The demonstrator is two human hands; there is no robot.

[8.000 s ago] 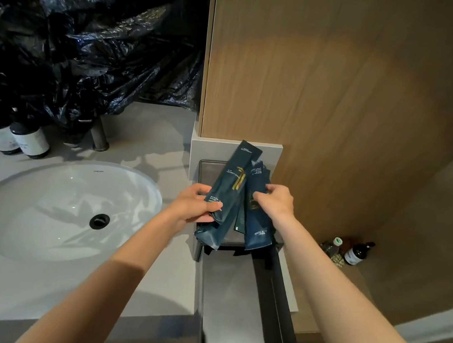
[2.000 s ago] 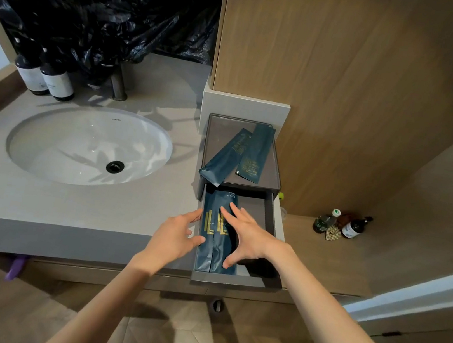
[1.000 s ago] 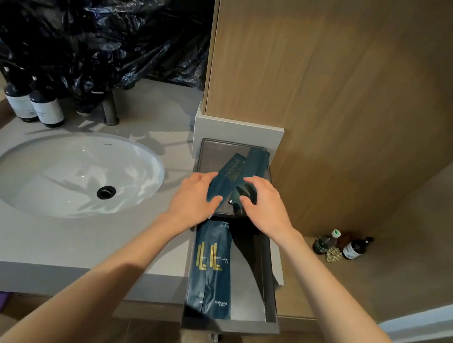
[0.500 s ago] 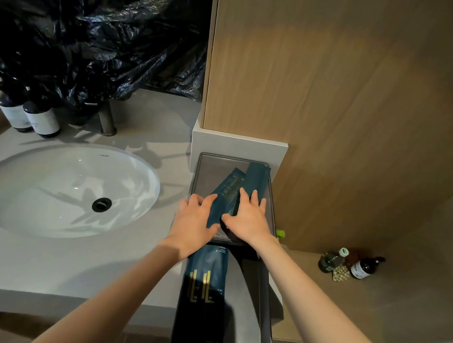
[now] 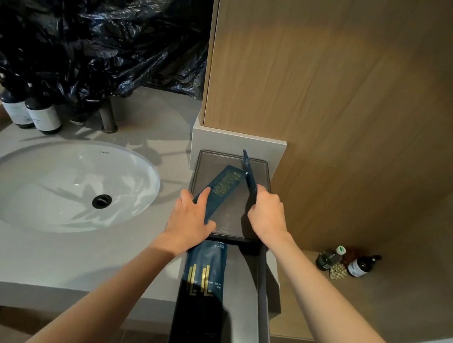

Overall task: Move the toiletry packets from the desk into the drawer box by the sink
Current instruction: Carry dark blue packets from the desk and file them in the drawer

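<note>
Dark blue with gold lettering, one toiletry packet (image 5: 205,274) already lies flat along the left side of the open drawer (image 5: 249,307), which is pulled out toward the viewer from the drawer box (image 5: 205,168) beside the sink (image 5: 42,173); the drawer's right half is bare. Above it, the left hand (image 5: 190,221) lies with spread fingers on the near end of a second packet (image 5: 221,191) lying aslant on the box's lid; whether it is pinching or only pressing I cannot tell. The right hand (image 5: 267,217) is closed around a third packet (image 5: 249,179), lifted edge-on so its far end stands up off the lid. By my judgement, the step in hand is bringing these two down into the drawer; doing it well means turning the raised one flat and laying it lengthwise in the free right half, beside the first and not across it, so the drawer can slide shut unhindered.
</note>
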